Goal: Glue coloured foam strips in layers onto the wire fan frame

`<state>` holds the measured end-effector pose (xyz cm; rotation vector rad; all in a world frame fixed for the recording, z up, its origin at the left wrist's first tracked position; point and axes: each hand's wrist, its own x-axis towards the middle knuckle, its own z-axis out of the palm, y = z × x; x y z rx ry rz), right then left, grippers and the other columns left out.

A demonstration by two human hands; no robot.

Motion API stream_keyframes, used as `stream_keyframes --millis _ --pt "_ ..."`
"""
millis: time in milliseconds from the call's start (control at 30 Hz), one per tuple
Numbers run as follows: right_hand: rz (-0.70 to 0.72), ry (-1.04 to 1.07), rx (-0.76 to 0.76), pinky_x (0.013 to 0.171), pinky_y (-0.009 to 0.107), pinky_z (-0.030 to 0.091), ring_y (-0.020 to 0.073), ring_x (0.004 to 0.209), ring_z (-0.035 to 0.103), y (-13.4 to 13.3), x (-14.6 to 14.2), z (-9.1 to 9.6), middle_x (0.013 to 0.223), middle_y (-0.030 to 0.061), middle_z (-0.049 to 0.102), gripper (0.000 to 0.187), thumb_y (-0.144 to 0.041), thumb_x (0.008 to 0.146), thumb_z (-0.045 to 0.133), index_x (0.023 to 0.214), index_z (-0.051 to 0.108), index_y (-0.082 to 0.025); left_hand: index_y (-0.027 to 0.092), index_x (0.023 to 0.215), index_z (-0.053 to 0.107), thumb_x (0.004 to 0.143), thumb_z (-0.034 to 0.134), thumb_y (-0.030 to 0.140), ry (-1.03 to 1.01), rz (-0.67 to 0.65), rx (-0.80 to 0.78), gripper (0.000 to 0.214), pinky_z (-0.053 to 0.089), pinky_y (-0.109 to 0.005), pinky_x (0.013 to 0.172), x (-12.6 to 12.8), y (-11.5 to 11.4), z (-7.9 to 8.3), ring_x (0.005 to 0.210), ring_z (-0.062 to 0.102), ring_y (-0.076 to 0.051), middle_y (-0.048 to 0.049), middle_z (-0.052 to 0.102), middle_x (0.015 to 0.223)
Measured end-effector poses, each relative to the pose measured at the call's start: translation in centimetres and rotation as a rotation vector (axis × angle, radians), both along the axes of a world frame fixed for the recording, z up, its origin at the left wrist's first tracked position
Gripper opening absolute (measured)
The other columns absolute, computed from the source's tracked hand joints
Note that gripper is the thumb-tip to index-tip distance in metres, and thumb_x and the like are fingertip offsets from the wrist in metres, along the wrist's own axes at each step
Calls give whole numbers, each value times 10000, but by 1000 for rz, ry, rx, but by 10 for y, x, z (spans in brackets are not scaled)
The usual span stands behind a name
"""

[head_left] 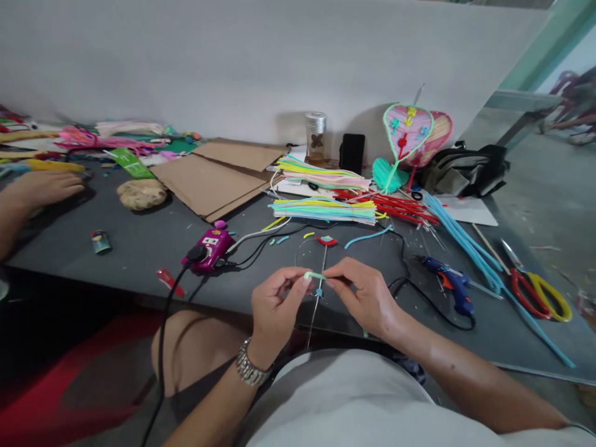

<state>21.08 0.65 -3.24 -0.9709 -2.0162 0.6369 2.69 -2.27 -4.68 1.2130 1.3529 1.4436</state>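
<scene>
Between my two hands, above the table's near edge, is a short light-green pipe cleaner (315, 275), bent at its left end. My left hand (279, 304), with a metal watch on the wrist, pinches that bent end. The other end is pinched by the thumb and fingers of my right hand (361, 295). Below and behind it lies a thin wire stem (323, 264) with a small red, yellow and blue fan-shaped piece (327, 240) at its top and a blue bit (319, 292) lower down. A thin wire loop surrounds part of the stem.
Bundles of coloured pipe cleaners (326, 210) lie behind my hands. To the right are a blue glue gun (449, 282), scissors (535, 292) and blue pipe cleaners (465, 242). Leftward are a purple power socket (209, 248), cardboard (218, 186), a stone (142, 194) and another person's hand (46, 186).
</scene>
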Motion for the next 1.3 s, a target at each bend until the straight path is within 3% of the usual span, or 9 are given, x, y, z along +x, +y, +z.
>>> stream_keyframes --millis 233,400,600,800,1000,1067,1167,1233,1300 --pt "8 30 106 736 284 509 170 803 666 -7 -8 -6 871 54 736 177 -229 1004 551 1026 726 -224 206 853 807 785 802 303 6 40 2 118 559 -275 674 4 -2 7 659 687 -173 -43 771 764" --pt "26 110 -247 692 257 481 145 727 644 -7 -6 -3 808 12 730 99 -231 922 640 900 737 -224 173 791 791 761 827 378 -304 -69 -136 210 541 -267 633 3 -1 8 665 671 -164 -52 758 730" --pt "191 111 -617 590 234 396 111 602 514 -1 14 0 650 -35 626 122 -290 850 662 781 689 -193 149 737 775 699 890 439 -560 -172 -318 314 487 -223 615 -3 -2 3 677 624 -123 -43 712 722" --pt "326 -51 -763 572 231 365 111 607 485 10 49 17 636 -38 575 167 -320 836 682 735 647 -192 135 721 760 747 864 444 -634 -187 -304 326 455 -217 592 -6 -3 3 631 575 -94 -28 675 718" --pt "500 -168 -792 582 234 357 105 610 471 30 86 34 647 -39 559 213 -365 846 693 752 654 -178 143 711 740 716 886 448 -620 -134 -265 338 456 -222 587 -10 -1 17 627 565 -97 -27 677 733" --pt "452 -129 -752 593 241 370 110 622 490 32 94 36 671 -30 580 215 -373 844 697 756 654 -181 160 691 729 677 914 447 -606 -28 -164 341 470 -220 619 -10 0 20 659 585 -105 -18 686 726" --pt "214 20 -631 612 252 398 118 636 515 27 89 34 680 -24 595 234 -399 833 725 755 647 -192 181 689 742 665 924 454 -507 107 15 328 454 -213 623 -1 2 18 663 585 -105 -14 716 725" --pt "78 175 -618 643 262 436 129 664 560 18 71 28 701 -16 624 272 -450 830 741 785 645 -198 190 728 771 735 878 463 -409 112 62 293 438 -218 609 11 4 12 633 561 -100 -19 736 749" --pt "60 353 -715 709 281 486 150 753 635 8 47 21 794 10 688 350 -527 813 758 865 655 -197 196 781 795 814 818 450 -323 57 70 257 441 -226 626 25 6 4 638 555 -100 -20 738 782"
